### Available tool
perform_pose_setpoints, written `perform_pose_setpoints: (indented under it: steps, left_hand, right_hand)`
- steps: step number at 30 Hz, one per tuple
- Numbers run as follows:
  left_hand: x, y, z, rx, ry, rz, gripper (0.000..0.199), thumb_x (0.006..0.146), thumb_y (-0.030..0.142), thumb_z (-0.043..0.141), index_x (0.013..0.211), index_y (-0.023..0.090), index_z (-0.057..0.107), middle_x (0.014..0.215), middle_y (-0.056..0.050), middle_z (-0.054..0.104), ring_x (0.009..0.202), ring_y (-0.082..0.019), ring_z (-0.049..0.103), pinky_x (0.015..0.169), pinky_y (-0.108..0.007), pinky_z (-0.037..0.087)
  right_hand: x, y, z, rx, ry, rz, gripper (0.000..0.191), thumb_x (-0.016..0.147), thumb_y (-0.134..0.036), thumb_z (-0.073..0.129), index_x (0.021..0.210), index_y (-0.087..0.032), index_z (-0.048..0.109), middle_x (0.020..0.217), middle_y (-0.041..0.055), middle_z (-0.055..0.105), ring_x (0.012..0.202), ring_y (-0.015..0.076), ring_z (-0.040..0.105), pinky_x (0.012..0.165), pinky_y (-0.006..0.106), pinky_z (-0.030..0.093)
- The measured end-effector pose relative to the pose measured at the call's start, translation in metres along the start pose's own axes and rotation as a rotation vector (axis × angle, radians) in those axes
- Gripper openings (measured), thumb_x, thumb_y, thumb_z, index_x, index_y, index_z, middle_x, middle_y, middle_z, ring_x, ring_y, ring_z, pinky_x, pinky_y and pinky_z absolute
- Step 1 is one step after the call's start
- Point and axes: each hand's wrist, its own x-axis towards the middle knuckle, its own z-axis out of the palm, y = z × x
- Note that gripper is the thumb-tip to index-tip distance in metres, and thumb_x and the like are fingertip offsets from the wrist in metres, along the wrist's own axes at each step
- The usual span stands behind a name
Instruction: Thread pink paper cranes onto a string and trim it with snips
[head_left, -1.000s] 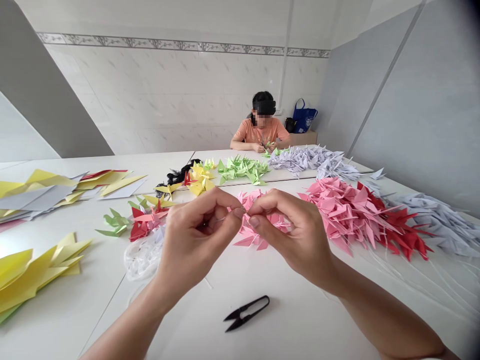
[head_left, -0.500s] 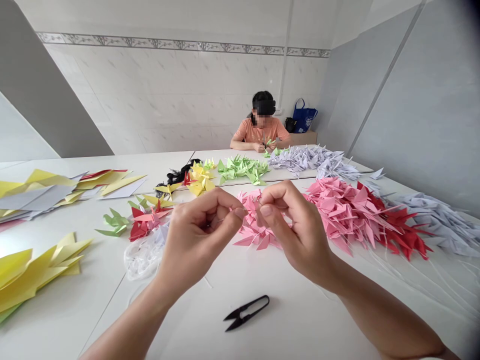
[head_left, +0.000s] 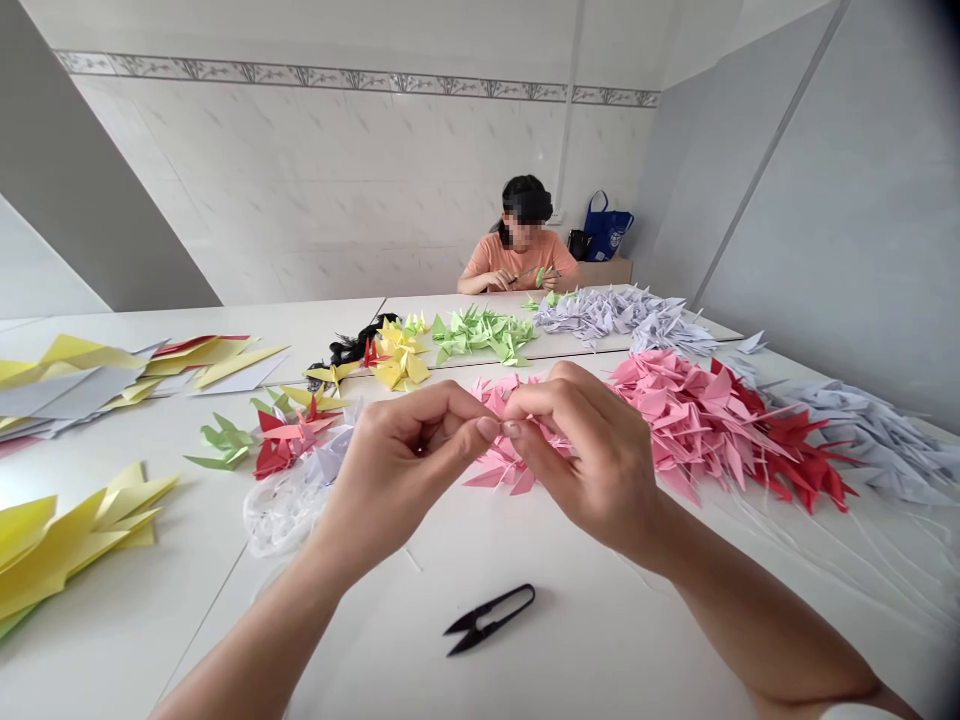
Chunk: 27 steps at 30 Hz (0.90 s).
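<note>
White tiled wall point(head_left: 300, 140) behind, pale tabletop point(head_left: 360, 640) in front. Left hand point(head_left: 409, 470) and right hand point(head_left: 600, 465) meet tip to tip above the table, thumb and index pressed together on each. What's in the pinch: can't tell, too small (could be thread, not confirmed). Small pink pile point(head_left: 499, 475) of folded paper birds sits just beyond and partly behind the fingertips, in line with both hands, neither clearly nearer. Big pink pile point(head_left: 682, 410) is off to the right, so right hand is nearer to that one.

Black snips point(head_left: 469, 642) lie on the table on the wearer's side of the pinch, roughly below it in view. Long axis diagonal: blade tips left and toward the wearer, bow right and away. Blades apart, neither hand touching.

Counts: 2 hands, 1 snips, 2 pink piles, 1 red pile point(head_left: 810, 460), 2 pale lilac piles on the right (far point(head_left: 615, 315), near point(head_left: 877, 440)), 1 main green pile point(head_left: 484, 335), 1 white string bundle point(head_left: 277, 515) by the left wrist, 1 black bundle point(head_left: 360, 343), 1 person point(head_left: 521, 250) opposite, 1 blue bag point(head_left: 611, 235). Individual birds overlap too much to count.
</note>
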Motion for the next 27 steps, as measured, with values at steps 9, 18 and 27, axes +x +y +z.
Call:
perform_pose_setpoints:
  steps: [9,18,27]
  left_hand:
    - [-0.001,0.008,-0.001,0.101,0.068,0.067,0.028,0.096,0.035,0.062,0.075,0.018,0.065,0.061,0.002,0.048,0.054,-0.010,0.033,0.048,-0.023,0.029]
    - [0.008,0.002,-0.008,0.074,0.149,0.132,0.018,0.091,0.019,0.063,0.074,0.016,0.066,0.051,0.007,0.031,0.048,-0.007,0.022,0.045,-0.026,0.015]
    - [0.008,0.001,-0.003,0.055,0.115,0.094,0.020,0.091,0.025,0.062,0.073,0.016,0.066,0.060,0.002,0.049,0.053,-0.008,0.031,0.048,-0.025,0.024]
  right_hand:
    - [0.002,0.002,0.000,0.202,0.299,0.196,0.011,0.098,-0.017,0.055,0.089,-0.021,0.056,0.075,-0.0018,0.051,0.063,0.0122,0.048,0.059,0.029,0.042]
    - [0.005,-0.005,-0.010,0.131,0.377,-0.115,0.009,0.099,-0.020,0.052,0.096,-0.023,0.060,0.066,-0.0026,0.051,0.052,0.0141,0.046,0.054,0.033,0.047]
    - [-0.111,-0.022,0.031,0.105,-0.853,0.003,0.057,0.089,-0.066,0.063,0.113,-0.014,0.058,0.097,0.0096,0.065,0.088,0.0247,0.057,0.085,0.040,0.051]
